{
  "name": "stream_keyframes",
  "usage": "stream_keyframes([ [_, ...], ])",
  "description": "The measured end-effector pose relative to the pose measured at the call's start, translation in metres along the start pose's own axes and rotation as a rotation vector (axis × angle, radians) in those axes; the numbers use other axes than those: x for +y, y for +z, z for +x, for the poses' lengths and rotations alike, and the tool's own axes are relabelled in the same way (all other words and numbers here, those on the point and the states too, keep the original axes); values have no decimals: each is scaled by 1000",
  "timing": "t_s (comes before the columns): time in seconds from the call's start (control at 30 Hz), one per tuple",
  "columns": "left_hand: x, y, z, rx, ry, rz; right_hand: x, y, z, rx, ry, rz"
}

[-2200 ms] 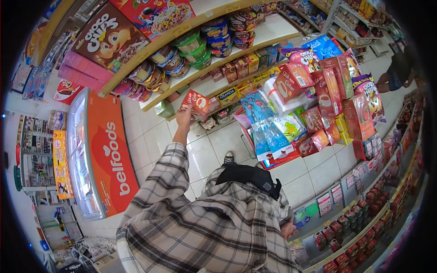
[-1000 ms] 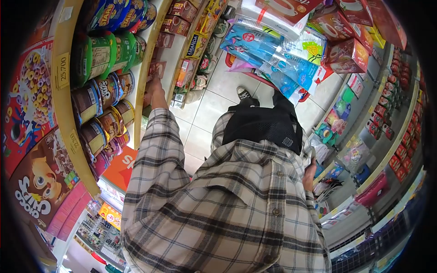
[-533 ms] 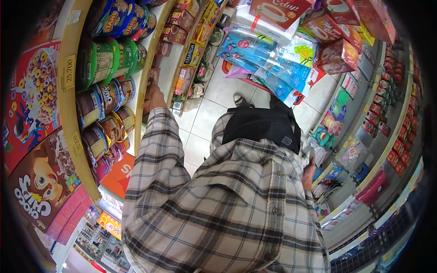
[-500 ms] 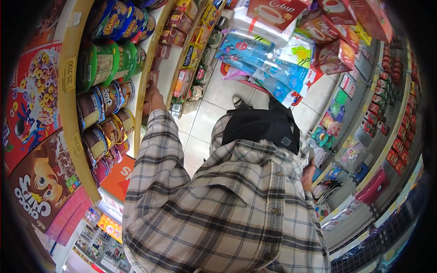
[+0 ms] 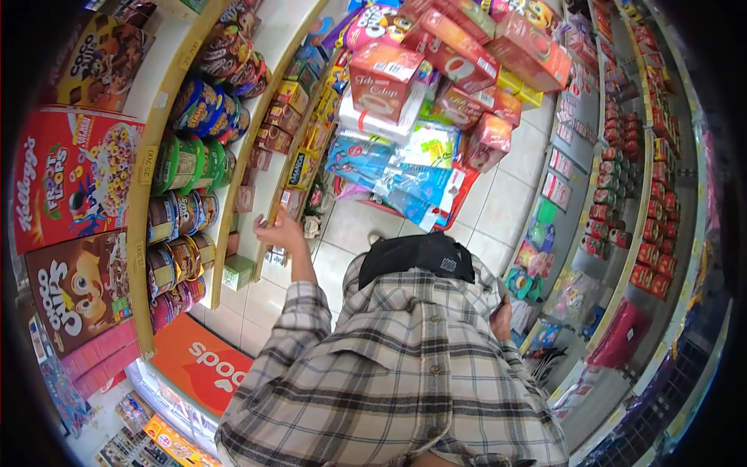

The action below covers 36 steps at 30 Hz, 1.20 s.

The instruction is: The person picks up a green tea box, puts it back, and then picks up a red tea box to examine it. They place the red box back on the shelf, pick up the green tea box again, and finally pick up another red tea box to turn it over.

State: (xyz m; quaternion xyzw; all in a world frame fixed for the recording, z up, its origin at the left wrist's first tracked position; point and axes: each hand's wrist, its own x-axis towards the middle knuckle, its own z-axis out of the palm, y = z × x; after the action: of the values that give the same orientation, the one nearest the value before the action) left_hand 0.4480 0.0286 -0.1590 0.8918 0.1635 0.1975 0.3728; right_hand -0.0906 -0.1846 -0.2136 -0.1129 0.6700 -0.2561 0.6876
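Note:
My left hand (image 5: 285, 233) is at the edge of the left shelf (image 5: 268, 194), its fingers loosely bent and apart, with nothing visible in them. Small boxed goods stand on the shelf boards beside it, and a pale green box (image 5: 238, 272) sits lower down. On the far side of my body, my right hand (image 5: 502, 317) hangs by my hip; its fingers are mostly hidden and I cannot make out whether it holds anything. A black bag (image 5: 416, 258) lies against my front.
Ahead stands a red basket or cart (image 5: 465, 194) heaped with red tea boxes (image 5: 385, 82) and blue packs (image 5: 362, 159). Cereal boxes (image 5: 82, 175) and round tubs (image 5: 183, 167) fill the left shelves. Cans (image 5: 603, 212) line the right shelves. An orange-red panel (image 5: 202, 362) is low at left.
My left hand has come out from between the shelf boards to the shelf's edge. The view has shifted, showing more of the loaded basket and the left shelves.

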Motion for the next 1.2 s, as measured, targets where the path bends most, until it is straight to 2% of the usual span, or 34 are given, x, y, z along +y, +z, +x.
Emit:
stream_keyframes([
  [0.03, 21, -2, -13, -20, 73, -78, -7, 3, 3, 12, -8, -30],
  [0.13, 122, -15, -50, -318, -22, -697, -23, -6, 35, -18, -32, -35],
  [0.2, 182, -13, -60, -327, 440, -601, -31, -20, 68, -103, -32, -12],
  [0.27, 254, -18, -66, -438, 693, -588, -44, -13, 74, -87, -65, -87],
  [0.33, 321, -23, -81, -417, 857, -657, -67, 10, 55, -79, -81, -122],
  [0.4, 362, -11, -91, -355, 1076, -557, -82, 17, 57, -84, -35, -85],
  [0.43, 374, -4, -101, -347, 1075, -480, -88, 25, 47, -62, -38, -110],
  [0.47, 381, 2, -101, -343, 1069, -410, -92, 37, 37, -35, -46, -134],
  [0.5, 386, 11, -110, -425, 1053, -269, -86, 14, 70, -85, 20, -50],
  [0.6, 397, 25, -131, -429, 1007, -5, -82, -7, 104, 35, -2, -163],
  [0.73, 395, 39, -131, -478, 945, 59, -83, -22, 117, -194, 54, -93],
  [0.77, 395, 41, -132, -463, 971, 65, -85, -27, 121, -157, 91, -133],
  [0.87, 395, 48, -133, -458, 959, 36, -82, -41, 147, -162, 44, -74],
  [1.03, 393, 37, -118, -398, 1057, -213, -85, -58, 186, -198, 66, -56],
  [1.2, 378, -13, -95, -326, 1108, -420, -114, 3, 125, -254, -48, 85],
])
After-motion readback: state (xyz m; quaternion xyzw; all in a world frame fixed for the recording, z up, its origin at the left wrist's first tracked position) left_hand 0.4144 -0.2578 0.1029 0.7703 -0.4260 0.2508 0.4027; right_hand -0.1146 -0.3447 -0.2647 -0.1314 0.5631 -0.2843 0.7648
